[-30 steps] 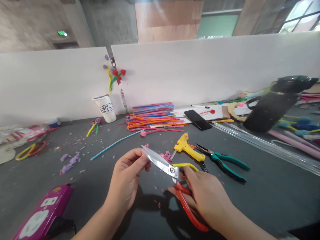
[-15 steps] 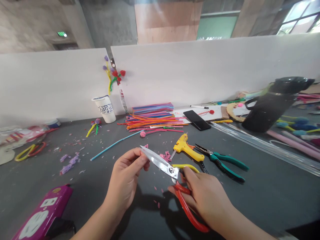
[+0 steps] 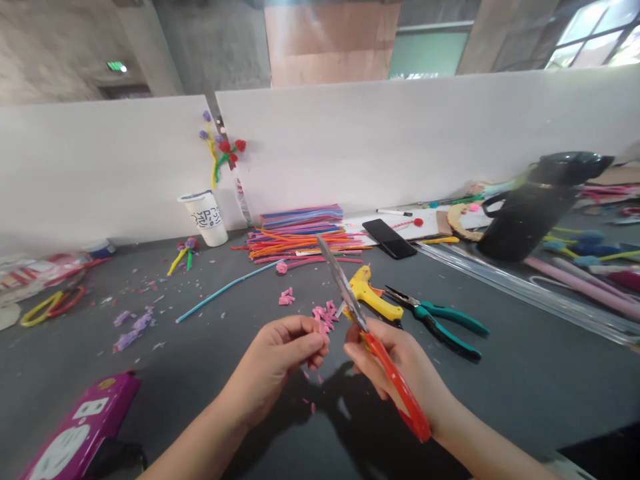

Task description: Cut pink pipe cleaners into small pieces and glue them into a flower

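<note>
My right hand [image 3: 407,373] is wrapped round the handles of a pair of scissors [image 3: 345,283] with red and yellow grips. Their blades look closed and point up and away from me. To the left, my left hand [image 3: 283,360] has thumb and fingertips pinched together; whatever lies between them is too hidden to name. Just beyond those fingertips is a pile of short pink pieces [image 3: 327,315]. A smaller pink cluster [image 3: 287,297] lies farther back. A yellow glue gun [image 3: 376,299] lies partly behind the scissors.
Green-handled pliers [image 3: 445,323] lie right of the glue gun. Behind are pipe cleaners [image 3: 300,233], a phone [image 3: 389,239] and a paper cup [image 3: 205,217]. A black jug [image 3: 530,213] stands at right. A magenta box [image 3: 85,427] and other scissors [image 3: 47,308] are at left.
The scissors have swung more upright and away from my left fingertips. My left hand has moved right and lower, towards the pink pile. A pink cluster formerly mostly behind my left hand now shows.
</note>
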Available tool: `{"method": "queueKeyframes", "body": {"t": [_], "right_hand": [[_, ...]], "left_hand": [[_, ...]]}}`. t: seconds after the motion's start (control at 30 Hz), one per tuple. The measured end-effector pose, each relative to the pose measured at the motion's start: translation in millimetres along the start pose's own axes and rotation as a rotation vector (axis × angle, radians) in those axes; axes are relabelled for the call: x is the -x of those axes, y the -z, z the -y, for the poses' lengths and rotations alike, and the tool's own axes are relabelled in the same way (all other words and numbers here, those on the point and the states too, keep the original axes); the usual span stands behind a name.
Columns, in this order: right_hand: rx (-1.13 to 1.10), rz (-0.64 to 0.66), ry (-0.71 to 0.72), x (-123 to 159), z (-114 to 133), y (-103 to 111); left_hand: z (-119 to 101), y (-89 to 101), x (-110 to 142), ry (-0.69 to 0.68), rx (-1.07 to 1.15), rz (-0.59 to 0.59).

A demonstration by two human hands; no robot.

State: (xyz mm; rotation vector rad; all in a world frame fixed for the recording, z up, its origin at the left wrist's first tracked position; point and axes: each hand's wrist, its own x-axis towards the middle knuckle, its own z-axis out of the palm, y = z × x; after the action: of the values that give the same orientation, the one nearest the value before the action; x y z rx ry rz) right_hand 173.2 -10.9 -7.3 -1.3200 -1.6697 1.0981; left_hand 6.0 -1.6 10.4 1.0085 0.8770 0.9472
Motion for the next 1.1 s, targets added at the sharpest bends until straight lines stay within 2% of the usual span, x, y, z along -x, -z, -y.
{"method": "queueKeyframes", "body": {"t": [0.07, 0.17, 0.5, 0.67, 0.93, 1.0, 1.1], "right_hand": [[-0.142, 0.045, -0.063, -2, 1, 0], [-0.269, 0.091, -0.080, -5, -1, -1], [-0.240, 0.190, -0.131, -3, 9, 1], [-0.164, 0.133, -0.060, -1, 11, -1], [-0.092, 0.089, -0.035, -2, 11, -4], [-0.041, 0.053, -0.006, -1, 11, -1], [0.092, 0.004, 0.063, 0, 9, 4]], "left_hand": [[3, -2.0, 0, 0.087, -0.013, 0.052], [4, -2.2, 0, 0.153, -0.037, 0.117], [4, -3.6, 2, 0.164, -0.183, 0.149], [4, -4.2, 1, 0.092, -0.227, 0.103], [7, -4.2, 1, 0.088, -0.384, 0.070], [5, -5.2, 1, 0.049, -0.379, 0.017], [0, -4.7, 0, -0.052, -0.256, -0.138]]}}
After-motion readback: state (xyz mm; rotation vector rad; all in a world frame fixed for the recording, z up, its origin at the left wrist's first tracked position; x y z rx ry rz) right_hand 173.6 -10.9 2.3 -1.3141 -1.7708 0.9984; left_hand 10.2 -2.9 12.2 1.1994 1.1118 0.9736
